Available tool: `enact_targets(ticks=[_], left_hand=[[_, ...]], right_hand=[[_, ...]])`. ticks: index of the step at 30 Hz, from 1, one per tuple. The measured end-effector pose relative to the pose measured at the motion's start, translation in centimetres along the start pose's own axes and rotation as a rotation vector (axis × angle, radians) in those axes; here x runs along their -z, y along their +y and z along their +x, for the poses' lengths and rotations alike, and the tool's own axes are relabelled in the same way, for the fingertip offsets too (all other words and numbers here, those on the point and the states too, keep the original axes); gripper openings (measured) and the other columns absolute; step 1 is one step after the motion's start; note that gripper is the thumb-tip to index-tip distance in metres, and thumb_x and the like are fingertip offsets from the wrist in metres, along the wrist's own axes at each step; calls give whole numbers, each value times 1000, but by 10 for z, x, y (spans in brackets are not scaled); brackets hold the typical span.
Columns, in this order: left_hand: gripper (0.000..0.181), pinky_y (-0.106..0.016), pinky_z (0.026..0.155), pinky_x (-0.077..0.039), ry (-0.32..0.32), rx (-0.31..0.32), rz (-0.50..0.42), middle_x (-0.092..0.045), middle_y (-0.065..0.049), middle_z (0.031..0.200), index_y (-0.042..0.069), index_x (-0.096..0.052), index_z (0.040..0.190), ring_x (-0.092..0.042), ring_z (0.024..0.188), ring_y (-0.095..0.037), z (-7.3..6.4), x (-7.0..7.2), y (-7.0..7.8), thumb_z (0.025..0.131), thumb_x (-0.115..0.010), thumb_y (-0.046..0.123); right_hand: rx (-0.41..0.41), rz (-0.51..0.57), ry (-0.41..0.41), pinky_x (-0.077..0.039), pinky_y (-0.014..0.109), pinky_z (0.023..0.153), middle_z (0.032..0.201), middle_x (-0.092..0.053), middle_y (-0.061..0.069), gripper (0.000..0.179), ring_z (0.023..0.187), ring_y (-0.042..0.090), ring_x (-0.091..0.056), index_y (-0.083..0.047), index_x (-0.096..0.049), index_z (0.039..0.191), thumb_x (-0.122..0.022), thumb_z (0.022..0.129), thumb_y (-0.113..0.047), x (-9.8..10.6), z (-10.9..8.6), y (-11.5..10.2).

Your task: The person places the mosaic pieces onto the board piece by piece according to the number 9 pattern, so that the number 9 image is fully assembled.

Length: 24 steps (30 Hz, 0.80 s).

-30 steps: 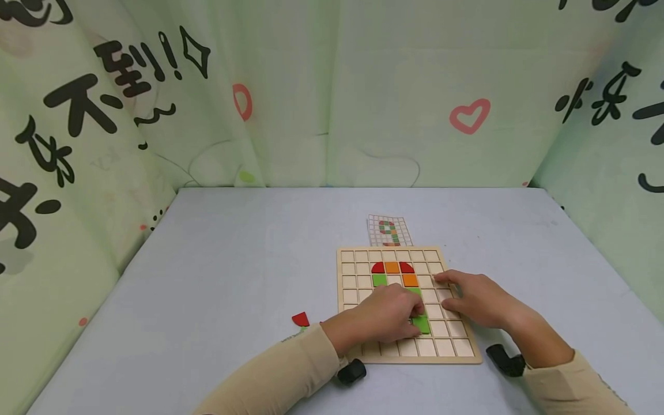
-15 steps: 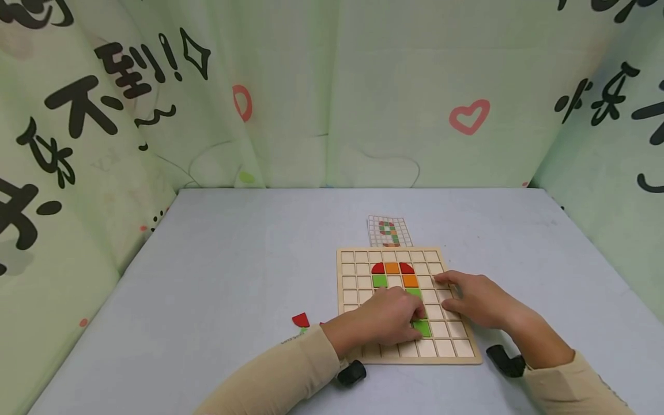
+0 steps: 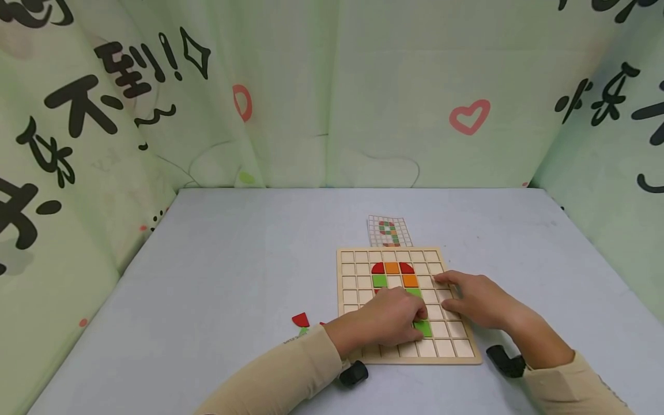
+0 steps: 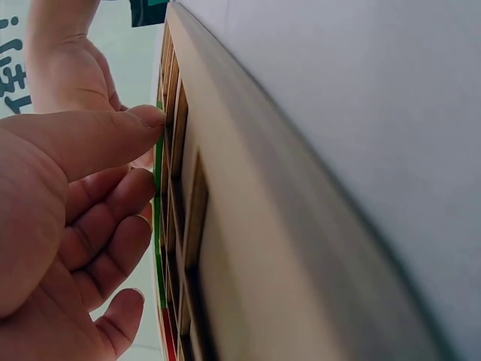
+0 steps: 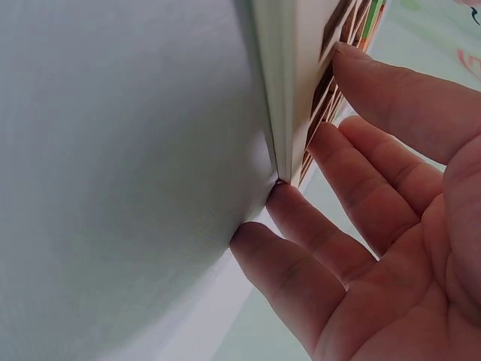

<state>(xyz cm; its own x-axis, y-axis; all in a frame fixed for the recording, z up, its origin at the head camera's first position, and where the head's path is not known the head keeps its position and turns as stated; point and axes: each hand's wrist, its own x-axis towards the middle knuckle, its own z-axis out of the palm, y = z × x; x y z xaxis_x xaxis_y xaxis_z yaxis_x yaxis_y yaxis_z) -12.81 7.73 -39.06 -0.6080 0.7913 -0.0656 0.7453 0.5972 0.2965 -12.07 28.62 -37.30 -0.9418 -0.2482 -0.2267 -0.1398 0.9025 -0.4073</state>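
A wooden grid board (image 3: 339, 276) lies flat on the table. My left hand (image 3: 389, 317) reaches over its middle, thumb and bent fingers at a green square tile (image 3: 424, 329) near the front rows. In the left wrist view the thumb tip meets the green tile (image 4: 158, 150) edge-on. Red quarter-round tiles (image 3: 378, 268) flank an orange square tile (image 3: 392, 268) toward the back; more green and orange squares sit below them. My right hand (image 3: 479, 297) rests at the board's right side, fingers spread over and beside the rim, holding no tile. The left hand hides several cells.
Behind the board lies a printed grid card (image 3: 389, 229) with a coloured pattern, its lower part covered by the board. Left of the board are loose pieces, a red tile (image 3: 300, 320) and a green tile (image 3: 304, 331). The sleeve covers part of that area.
The green tile under my left fingers has slid slightly toward the board's front edge, and the left hand has edged right. A bit of red shows behind its knuckles. The right hand stays put.
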Motion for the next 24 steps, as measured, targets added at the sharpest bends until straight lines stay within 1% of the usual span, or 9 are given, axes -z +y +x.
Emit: enact_targets(ticks=[10,15,18,24], left_hand=[[22,-15,77,-39,-4,-20,-91,-62,19,89,21,-74,108,-51,83,1,-3,2,-4,88,-78,30],[23,-17,82,-40,-14,-22,-114,-64,20,93,22,-74,111,-52,87,1,-5,3,-5,89,-77,30],[24,-14,84,-40,-21,-34,-127,-66,19,97,21,-74,113,-53,88,1,-6,3,-5,91,-75,29],[30,-10,88,-40,-57,-39,-217,-69,18,105,17,-74,121,-57,94,6,-8,4,-10,92,-74,28]], right_hand=[[-9,-2,-4,-41,63,96,134,-57,26,54,124,49,-49,1,-55,137,-72,90,-19,0,0,-2],[-4,-4,-2,-41,62,96,134,-57,25,53,124,49,-49,1,-56,137,-72,90,-19,0,0,-1],[-1,-7,-3,-41,62,96,133,-58,25,53,124,49,-50,0,-56,137,-72,90,-19,1,0,0],[-6,-7,-8,-41,63,96,134,-57,26,53,125,49,-49,0,-55,137,-72,91,-20,0,0,-1]])
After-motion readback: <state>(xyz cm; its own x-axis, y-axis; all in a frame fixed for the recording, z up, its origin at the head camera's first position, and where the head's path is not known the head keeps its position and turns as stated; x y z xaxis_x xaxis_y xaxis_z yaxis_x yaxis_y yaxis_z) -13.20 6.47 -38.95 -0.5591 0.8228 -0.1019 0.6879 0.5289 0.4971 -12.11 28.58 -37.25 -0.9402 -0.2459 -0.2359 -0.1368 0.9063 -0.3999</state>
